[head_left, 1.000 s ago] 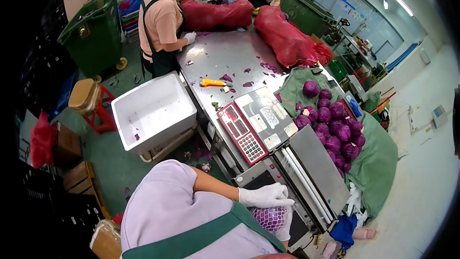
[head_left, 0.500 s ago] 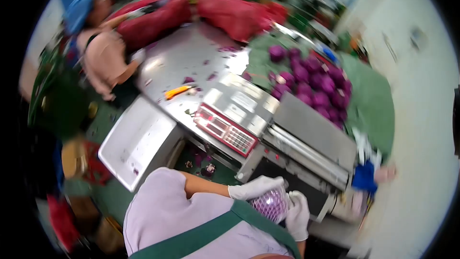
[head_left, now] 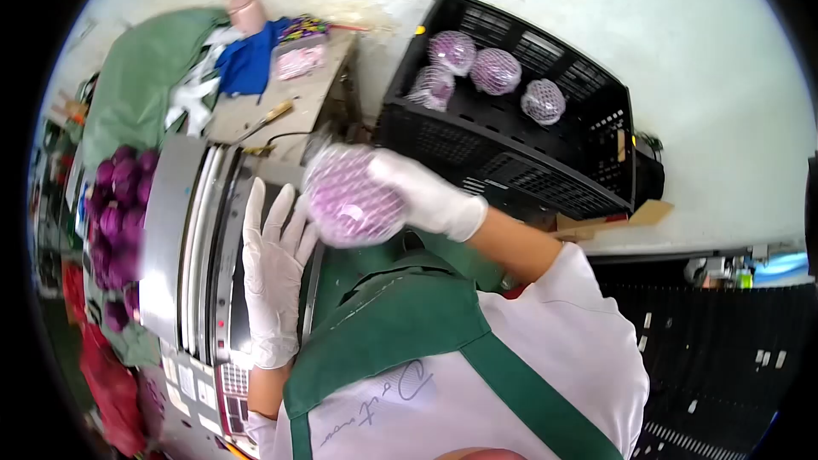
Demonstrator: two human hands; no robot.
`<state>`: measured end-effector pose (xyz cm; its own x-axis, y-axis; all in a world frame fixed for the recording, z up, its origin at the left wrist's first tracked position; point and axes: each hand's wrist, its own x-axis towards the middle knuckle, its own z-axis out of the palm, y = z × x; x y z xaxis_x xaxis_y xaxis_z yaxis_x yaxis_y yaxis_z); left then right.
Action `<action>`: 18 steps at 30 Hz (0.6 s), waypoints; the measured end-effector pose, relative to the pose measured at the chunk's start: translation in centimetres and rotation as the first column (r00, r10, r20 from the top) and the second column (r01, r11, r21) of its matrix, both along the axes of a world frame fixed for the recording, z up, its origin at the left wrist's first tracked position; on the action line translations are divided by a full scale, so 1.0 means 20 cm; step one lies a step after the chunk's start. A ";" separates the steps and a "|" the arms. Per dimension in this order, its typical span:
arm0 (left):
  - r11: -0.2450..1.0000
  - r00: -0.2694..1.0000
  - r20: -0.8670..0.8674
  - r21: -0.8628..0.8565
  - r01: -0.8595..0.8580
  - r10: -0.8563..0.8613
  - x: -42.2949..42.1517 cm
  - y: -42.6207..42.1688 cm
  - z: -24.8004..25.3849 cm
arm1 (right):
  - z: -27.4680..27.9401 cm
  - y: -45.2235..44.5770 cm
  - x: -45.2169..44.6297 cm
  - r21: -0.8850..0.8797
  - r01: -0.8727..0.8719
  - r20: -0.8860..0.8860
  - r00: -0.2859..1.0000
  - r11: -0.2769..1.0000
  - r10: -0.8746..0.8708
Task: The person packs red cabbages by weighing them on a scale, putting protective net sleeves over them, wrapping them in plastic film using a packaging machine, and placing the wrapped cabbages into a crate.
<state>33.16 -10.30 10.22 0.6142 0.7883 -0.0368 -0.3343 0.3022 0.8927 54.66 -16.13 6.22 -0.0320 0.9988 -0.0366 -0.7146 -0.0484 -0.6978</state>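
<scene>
My right hand (head_left: 426, 196), in a white glove, grips a purple cabbage (head_left: 354, 196) wrapped in white net and clear film. The cabbage is off any surface, in front of my green apron. My gloved left hand (head_left: 277, 277) has its fingers stretched out over the wrapping machine (head_left: 203, 247), just left of the cabbage, holding nothing. Beyond my right hand, a black crate (head_left: 511, 149) holds several netted cabbages (head_left: 496, 71) at its far side. Bare purple cabbages (head_left: 119, 213) are piled at the far left.
A wooden bench (head_left: 324, 106) carries a blue cloth (head_left: 247, 64), a pink bottle (head_left: 246, 8) and a tool with a yellow handle (head_left: 277, 112). A green cloth (head_left: 141, 77) lies at the upper left. The scale (head_left: 232, 392) is at the lower left, and a white wall stands behind the crate.
The view has swung right, bringing the black crate into sight. The wrapped cabbage has moved from between both hands into my right hand alone. My left hand has let go and its fingers have spread.
</scene>
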 end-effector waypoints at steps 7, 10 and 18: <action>0.986 0.957 -0.236 -0.046 0.163 -0.169 0.40 0.05 -0.17 | -0.10 -0.31 1.17 -0.384 0.378 0.021 0.916 0.842 -0.402; 0.986 0.932 -0.322 -0.049 0.157 -0.164 0.48 0.05 -0.21 | -0.23 -0.35 1.42 -0.586 0.484 0.167 0.857 0.651 -0.487; 0.983 0.926 -0.373 -0.143 -0.117 0.057 0.51 0.08 -0.32 | -0.45 -0.86 2.00 -0.168 0.971 0.766 0.237 0.169 -0.598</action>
